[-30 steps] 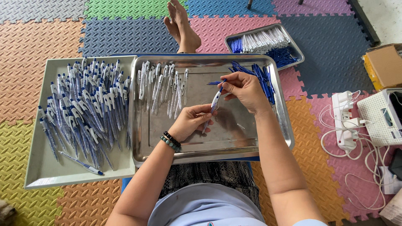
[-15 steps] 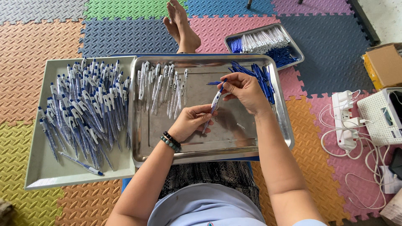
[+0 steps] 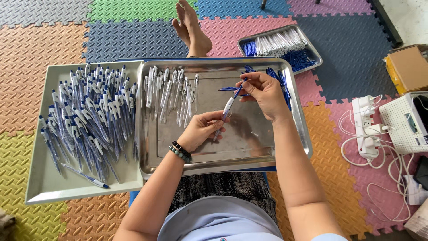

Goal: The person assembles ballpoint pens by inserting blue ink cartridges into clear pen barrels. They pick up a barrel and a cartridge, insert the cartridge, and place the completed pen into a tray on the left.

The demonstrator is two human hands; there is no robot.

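While I am watching through the head camera, my left hand [image 3: 200,129] is pinching a pen barrel [image 3: 226,111] over the middle of the steel tray [image 3: 294,147], fingers closed on its lower part. My right hand [image 3: 265,91] is gripping a blue refill [image 3: 237,90] between thumb and fingertips, and the refill is slanting down into the barrel's upper end. Both hands are hovering just above the tray floor, close together, with the barrel running diagonally between them.

A row of empty white barrels [image 3: 171,93] is lying along the tray's far left part, and a bunch of blue refills [image 3: 278,80] is resting behind my right hand at the far right side. Just left of the steel tray, touching its edge, a pale tray [image 3: 44,187] is carrying a dense pile of pens [image 3: 87,116], with one pen [image 3: 84,175] lying apart near its front. Beyond, on the foam floor mat [image 3: 40,44], a smaller tray [image 3: 312,51] is holding white and blue parts. A bare foot [image 3: 191,27] is stretching out past the steel tray. A power strip [image 3: 364,127] with white cables is lying to my right.
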